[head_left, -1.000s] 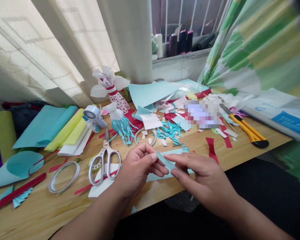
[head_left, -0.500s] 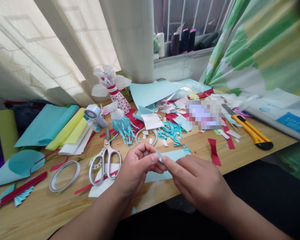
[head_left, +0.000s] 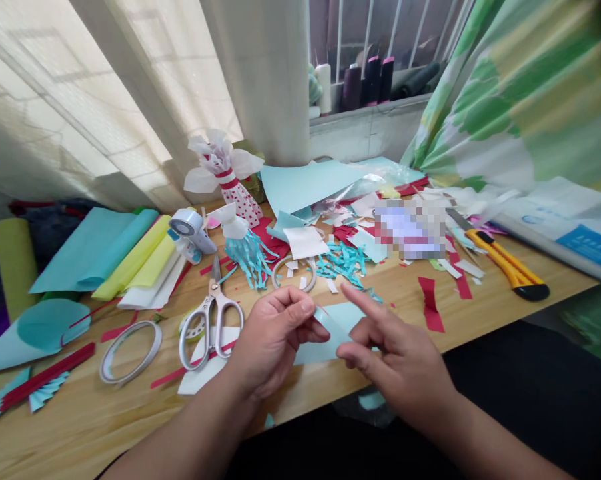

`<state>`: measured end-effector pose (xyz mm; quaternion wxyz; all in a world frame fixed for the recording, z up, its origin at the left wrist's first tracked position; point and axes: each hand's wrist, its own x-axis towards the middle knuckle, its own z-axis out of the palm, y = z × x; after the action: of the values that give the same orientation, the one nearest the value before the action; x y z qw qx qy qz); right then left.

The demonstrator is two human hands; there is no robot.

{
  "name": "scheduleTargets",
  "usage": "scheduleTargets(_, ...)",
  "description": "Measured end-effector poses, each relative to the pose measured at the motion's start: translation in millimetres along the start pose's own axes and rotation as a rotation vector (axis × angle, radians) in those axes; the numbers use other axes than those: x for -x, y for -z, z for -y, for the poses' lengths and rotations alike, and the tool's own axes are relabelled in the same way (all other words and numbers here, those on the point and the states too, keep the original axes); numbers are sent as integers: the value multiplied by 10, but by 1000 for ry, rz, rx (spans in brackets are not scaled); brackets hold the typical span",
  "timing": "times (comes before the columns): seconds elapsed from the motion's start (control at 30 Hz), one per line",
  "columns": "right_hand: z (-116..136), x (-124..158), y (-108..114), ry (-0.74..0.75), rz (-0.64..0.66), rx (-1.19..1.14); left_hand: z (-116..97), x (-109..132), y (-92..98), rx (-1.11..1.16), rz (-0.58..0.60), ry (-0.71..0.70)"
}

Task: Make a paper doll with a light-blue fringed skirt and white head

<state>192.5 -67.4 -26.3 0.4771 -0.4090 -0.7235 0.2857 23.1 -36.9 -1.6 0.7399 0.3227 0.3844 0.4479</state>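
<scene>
My left hand (head_left: 283, 333) pinches a small, pale, see-through strip (head_left: 322, 318) between thumb and fingers. It looks like a piece of tape or film, but its exact kind is hard to tell. To the right of it, my right hand (head_left: 400, 353) is open, index finger stretched out and thumb apart, with nothing seen between them. Under and behind both hands lies a light blue paper sheet (head_left: 337, 328) near the table's front edge. Silver scissors (head_left: 213, 313) rest left of my left hand, partly over a white paper piece (head_left: 195, 381).
A tape roll (head_left: 108, 370) lies on the table (head_left: 145, 427) at the left. Behind my hands are another roll (head_left: 311, 279), blue shreds (head_left: 343, 262) and a fringed blue figure (head_left: 250, 253). A yellow utility knife (head_left: 503, 263) lies right, beyond red paper (head_left: 431, 305).
My right hand has let go of the strip and moved away to the right, its thumb and index finger spreading apart. My left hand stays nearly in place, with more of the strip now visible.
</scene>
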Motion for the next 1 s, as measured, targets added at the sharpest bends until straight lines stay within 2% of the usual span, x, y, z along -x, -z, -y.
scheduleTargets(0.13,-14,9,29,-153,-23,-216,-45,-15,12,43,-10,16)
scheduleTargets(0.33,6,-28,89,-155,-18,-153,-112,-30,26,-3,-20,29)
scheduleTargets(0.53,25,-55,114,35,-45,20,-115,-26,12,-50,-20,80)
scheduleTargets(0.67,-52,-26,89,245,-56,150,-108,-24,21,-62,-9,104)
scheduleTargets(0.77,-120,10,97,382,-7,305,-102,-21,27,-68,6,106)
scheduleTargets(0.9,-180,50,144,467,77,439,-90,-18,20,-68,2,102)
scheduleTargets(1.0,-212,69,163,500,93,506,-86,-25,15,-42,-25,104)
